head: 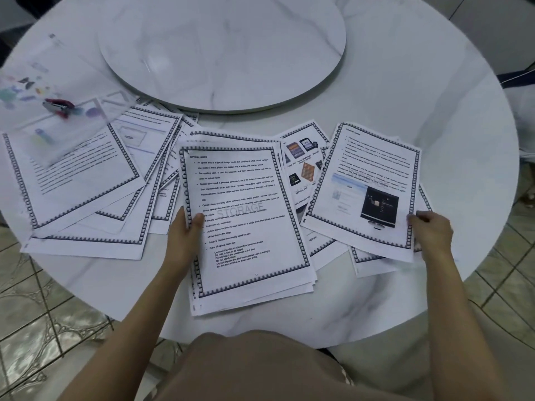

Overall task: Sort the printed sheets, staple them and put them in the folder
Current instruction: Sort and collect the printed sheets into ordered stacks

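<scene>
Printed sheets with dark patterned borders lie spread over the near half of the round table. My left hand point(185, 230) grips the left edge of a stack of sheets point(246, 227) headed "Optical discs", thumb on top. My right hand point(431, 230) pinches the lower right corner of a sheet with a monitor picture point(367, 186), held slightly off the sheets beneath. A fan of more sheets point(84, 180) lies at the left. A clear plastic folder point(52, 91) with coloured shapes lies at the far left, with a red stapler point(58, 107) on it.
A raised marble turntable point(223, 50) fills the middle of the white marble table point(434, 96). A sheet with colour pictures of memory cards point(304, 160) lies between the two held piles. Tiled floor shows below the table's front edge at both sides.
</scene>
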Available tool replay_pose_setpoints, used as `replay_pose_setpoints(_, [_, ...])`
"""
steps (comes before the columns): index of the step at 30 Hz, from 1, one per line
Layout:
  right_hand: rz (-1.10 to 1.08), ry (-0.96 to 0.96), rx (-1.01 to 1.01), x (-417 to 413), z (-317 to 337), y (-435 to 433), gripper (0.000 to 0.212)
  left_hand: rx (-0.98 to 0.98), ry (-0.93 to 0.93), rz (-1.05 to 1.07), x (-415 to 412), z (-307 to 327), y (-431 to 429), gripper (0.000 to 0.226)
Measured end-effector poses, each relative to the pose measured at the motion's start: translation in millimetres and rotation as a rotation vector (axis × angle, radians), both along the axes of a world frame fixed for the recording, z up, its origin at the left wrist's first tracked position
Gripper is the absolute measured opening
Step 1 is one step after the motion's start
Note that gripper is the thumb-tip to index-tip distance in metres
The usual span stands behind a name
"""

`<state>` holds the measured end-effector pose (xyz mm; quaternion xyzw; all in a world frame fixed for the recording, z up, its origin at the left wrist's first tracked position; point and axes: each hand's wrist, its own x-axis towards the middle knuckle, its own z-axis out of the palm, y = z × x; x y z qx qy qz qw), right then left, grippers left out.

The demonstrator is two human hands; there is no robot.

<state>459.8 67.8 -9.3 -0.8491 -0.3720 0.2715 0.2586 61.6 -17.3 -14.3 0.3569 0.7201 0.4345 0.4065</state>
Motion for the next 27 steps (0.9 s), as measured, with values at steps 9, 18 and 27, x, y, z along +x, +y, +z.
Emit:
replay_pose_setpoints(9, [-0.121,0.079,0.128,-2,-2,15,0.027,0.105,0.088,0.061,-30,22,-8,0.032])
replay_pose_setpoints(18, [-0.058,0.193,0.24,-40,1,35,0.016,0.12,0.13,0.177,-48,30,-25,0.031])
replay_pose_setpoints(27, [0.227,0.141,0.177,-119,-10,27,0.023,0.189,0.118,0.161,-55,44,-35,0.019])
